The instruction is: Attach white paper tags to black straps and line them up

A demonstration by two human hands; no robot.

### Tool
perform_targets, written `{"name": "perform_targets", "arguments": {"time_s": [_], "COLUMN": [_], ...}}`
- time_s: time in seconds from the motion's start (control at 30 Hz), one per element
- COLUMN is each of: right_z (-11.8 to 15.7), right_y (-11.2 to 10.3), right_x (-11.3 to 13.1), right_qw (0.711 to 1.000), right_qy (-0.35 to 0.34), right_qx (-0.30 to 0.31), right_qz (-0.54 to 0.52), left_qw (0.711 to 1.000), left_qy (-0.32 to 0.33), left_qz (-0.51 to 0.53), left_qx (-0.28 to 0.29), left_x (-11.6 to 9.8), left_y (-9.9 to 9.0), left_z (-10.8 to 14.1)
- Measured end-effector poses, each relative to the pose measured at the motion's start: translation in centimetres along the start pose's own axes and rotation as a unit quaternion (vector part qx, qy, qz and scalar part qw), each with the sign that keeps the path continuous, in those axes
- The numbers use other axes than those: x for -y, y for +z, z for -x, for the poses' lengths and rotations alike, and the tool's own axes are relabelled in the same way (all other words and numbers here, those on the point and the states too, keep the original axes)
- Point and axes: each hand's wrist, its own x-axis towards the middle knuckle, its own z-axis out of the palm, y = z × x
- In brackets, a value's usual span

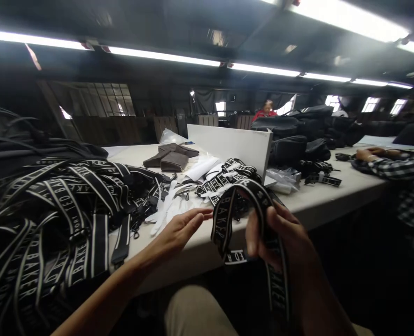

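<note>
A black webbing strap (222, 224) with white lettering and pale edge stripes hangs in loops from my right hand (280, 235), which is closed around it in front of the table edge. My left hand (185, 227) is stretched out flat, its fingertips close to the strap's left loop; whether they touch it I cannot tell. To the left lies a large heap of similar lettered straps (77, 205), some with metal clips. Beyond my hands is a smaller bundle of straps (235, 175), beside white strips (166, 205) on the table.
Dark brown pouches (174, 161) and an upright white panel (228, 142) stand on the white table (319, 205). Black bags (291, 147) are piled behind, near clear plastic wrapping (285, 179). At right, a person in a checked sleeve (403, 167) works; another person in red (264, 113) is farther back.
</note>
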Motion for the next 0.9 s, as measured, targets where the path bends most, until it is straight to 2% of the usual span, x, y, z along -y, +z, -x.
{"name": "perform_targets", "arguments": {"time_s": [0.07, 0.1, 0.23, 0.37, 0.5, 0.57, 0.67, 0.77, 0.9], "right_z": [-1.9, -2.8, -5.4, -6.3, -7.0, -7.4, -7.9, -8.2, -8.8], "right_y": [0.1, 0.0, -0.6, -0.3, 0.6, 0.8, 0.7, 0.4, 0.0], "right_x": [-0.5, -0.8, -1.6, -1.7, -1.9, -2.3, -3.0, -3.9, -5.0], "right_qw": [0.999, 0.998, 0.997, 0.995, 0.995, 0.996, 0.997, 0.996, 0.993], "right_qy": [0.020, 0.030, 0.031, 0.037, 0.051, 0.057, 0.057, 0.067, 0.101], "right_qx": [0.034, 0.050, 0.074, 0.091, 0.081, 0.068, 0.054, 0.059, 0.067], "right_qz": [-0.001, -0.001, -0.015, -0.036, -0.026, -0.024, -0.027, -0.023, -0.015], "left_qw": [0.992, 0.988, 0.995, 0.994, 0.988, 0.985, 0.991, 0.993, 0.966], "left_qy": [0.020, 0.025, 0.024, 0.046, 0.044, 0.032, 0.026, 0.029, 0.019], "left_qz": [0.103, 0.127, 0.091, 0.098, 0.127, 0.143, 0.123, 0.108, 0.222], "left_qx": [0.067, 0.082, 0.044, 0.003, 0.071, 0.086, 0.045, -0.036, -0.131], "left_x": [-0.7, -1.1, -1.8, -0.7, 0.3, 0.5, 1.1, 1.8, 2.4], "left_y": [0.7, 0.9, 0.5, -0.7, -0.9, -0.6, -0.2, -0.4, -2.2], "left_z": [0.0, 0.0, -1.3, -3.1, -3.2, -2.9, -2.6, -2.9, -4.0]}}
